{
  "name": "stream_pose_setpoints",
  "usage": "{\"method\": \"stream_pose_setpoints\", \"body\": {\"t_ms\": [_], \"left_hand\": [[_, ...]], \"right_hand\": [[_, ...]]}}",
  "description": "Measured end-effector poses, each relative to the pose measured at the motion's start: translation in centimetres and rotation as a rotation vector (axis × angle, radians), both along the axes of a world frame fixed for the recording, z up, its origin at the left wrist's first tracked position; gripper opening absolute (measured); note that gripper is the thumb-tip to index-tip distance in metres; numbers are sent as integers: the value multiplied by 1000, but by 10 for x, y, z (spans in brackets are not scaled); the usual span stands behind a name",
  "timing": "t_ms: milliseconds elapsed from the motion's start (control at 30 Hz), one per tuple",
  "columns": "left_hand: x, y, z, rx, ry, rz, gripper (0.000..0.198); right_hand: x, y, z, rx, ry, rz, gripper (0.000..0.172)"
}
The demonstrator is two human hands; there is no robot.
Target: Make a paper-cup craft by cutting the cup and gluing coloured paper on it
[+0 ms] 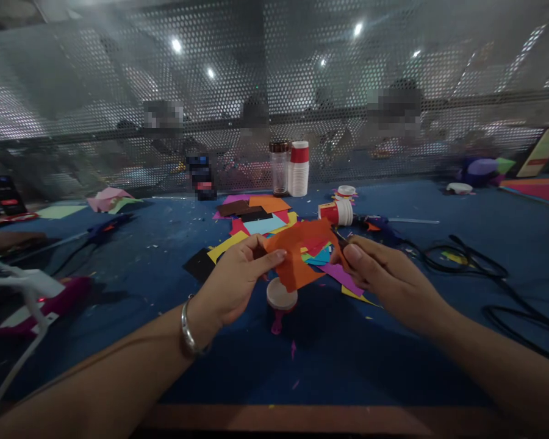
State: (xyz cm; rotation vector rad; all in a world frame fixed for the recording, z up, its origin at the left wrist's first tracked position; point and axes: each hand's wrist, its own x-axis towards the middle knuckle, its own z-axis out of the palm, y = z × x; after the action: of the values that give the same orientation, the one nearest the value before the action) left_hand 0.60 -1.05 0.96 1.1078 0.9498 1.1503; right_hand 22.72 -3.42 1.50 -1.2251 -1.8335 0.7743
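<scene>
Pinched between the thumb and fingers of my left hand (235,277) is a sheet of orange paper (289,241), raised above the table, with a gap in its middle. My right hand (384,277) is closed around what look like scissors (340,239); only a dark bit of them shows, at the paper's right edge, and the handles are hidden by my fingers. Under the orange sheet stands a paper cup (281,295) with a pale round top and a pink paper piece at its front. Coloured paper sheets (263,224) lie in a pile behind my hands.
A clear jar (280,171) and stacked paper cups (299,174) stand at the back. A red-and-white cup (336,213) lies beside a glue gun (382,225) with a black cord (466,262). At left are another glue gun (105,228) and a power strip (50,305). Perforated panel behind.
</scene>
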Motion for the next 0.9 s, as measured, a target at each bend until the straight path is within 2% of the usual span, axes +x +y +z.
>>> {"method": "stream_pose_setpoints", "body": {"t_ms": [167, 267, 333, 400, 500, 667, 900], "left_hand": [[3, 0, 1, -16, -61, 68, 25], [2, -1, 2, -20, -58, 138, 23], [2, -1, 3, -48, -62, 171, 25], [1, -2, 4, -89, -86, 168, 29], [2, -3, 6, -142, -151, 134, 29], [5, -7, 10, -206, -223, 40, 18], [10, -15, 5, -169, -162, -133, 20]], "right_hand": [[-3, -1, -4, -25, 28, -17, 42], [-1, -4, -3, 21, 34, -129, 37], [1, -5, -3, 68, 35, -194, 40], [2, -6, -4, 98, 44, -200, 42], [1, -3, -7, 70, 62, -139, 39], [-2, 3, -10, -87, 62, 17, 41], [-6, 1, -9, -182, 137, 148, 44]]}}
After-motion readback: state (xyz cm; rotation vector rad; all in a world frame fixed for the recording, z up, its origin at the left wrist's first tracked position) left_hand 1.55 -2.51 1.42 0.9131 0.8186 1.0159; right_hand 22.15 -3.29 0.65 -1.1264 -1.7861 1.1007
